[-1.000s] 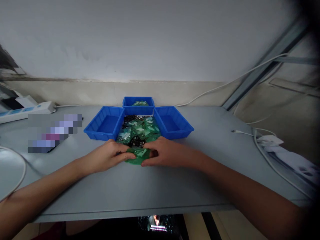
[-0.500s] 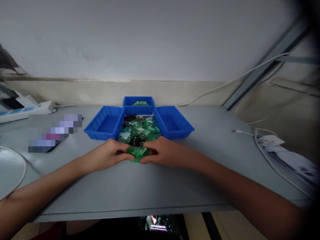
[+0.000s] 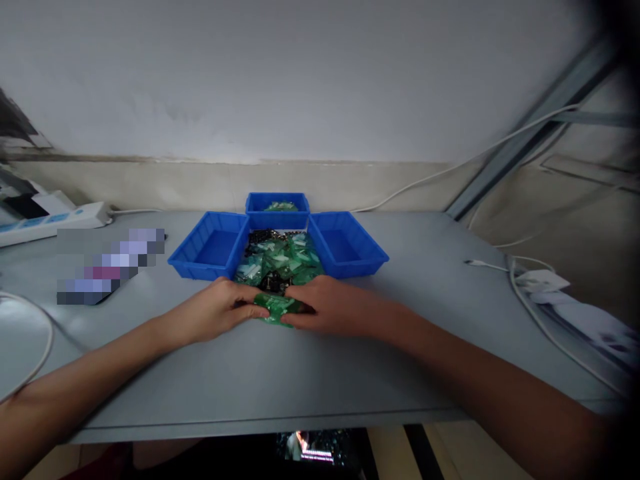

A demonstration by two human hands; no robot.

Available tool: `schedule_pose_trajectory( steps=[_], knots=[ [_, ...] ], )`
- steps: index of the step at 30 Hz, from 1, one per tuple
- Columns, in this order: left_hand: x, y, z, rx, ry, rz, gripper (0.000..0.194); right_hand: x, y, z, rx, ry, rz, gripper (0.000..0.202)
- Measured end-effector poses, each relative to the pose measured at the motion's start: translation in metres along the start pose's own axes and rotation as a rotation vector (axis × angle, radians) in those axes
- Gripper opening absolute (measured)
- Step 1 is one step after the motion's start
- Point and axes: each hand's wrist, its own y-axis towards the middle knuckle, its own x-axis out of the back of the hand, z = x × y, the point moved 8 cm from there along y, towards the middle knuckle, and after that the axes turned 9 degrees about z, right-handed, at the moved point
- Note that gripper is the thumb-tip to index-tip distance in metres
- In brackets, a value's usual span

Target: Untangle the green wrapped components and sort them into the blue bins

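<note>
A green translucent plastic packet (image 3: 278,309) is stretched between my two hands, low over the grey table near the pile. My left hand (image 3: 220,310) pinches its left end between thumb and fingers. On the other end, my right hand (image 3: 325,307) has its thumb and fingers closed too. Just beyond them lies a pile of similar green packets (image 3: 287,257), mixed with small dark metallic pieces (image 3: 275,281). What the held packet contains is too small to make out.
Blue bins stand left (image 3: 177,263) and right (image 3: 370,260) of the pile, and a third bin (image 3: 277,219) behind it holds green packets. A power strip (image 3: 65,223) and a pixelated flat object (image 3: 110,267) lie left. White cables (image 3: 525,303) run along the right.
Both hands stay in nearly the same place. The green packet between them has shifted and creased slightly, and the right fingers have moved a little.
</note>
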Motion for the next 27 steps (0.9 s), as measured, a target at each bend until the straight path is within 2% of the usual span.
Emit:
schedule_pose_trajectory(
  steps=[19,27],
  knots=[
    [0.0017,0.0003,-0.0006,0.003,0.054,-0.028,0.028,-0.0005,0.0022,0.0004,-0.008,0.024,0.051,0.027],
    [0.0027,-0.001,-0.0011,-0.004,0.074,-0.052,0.029,-0.0021,0.0023,-0.0023,0.013,0.041,0.012,0.027]
  ],
)
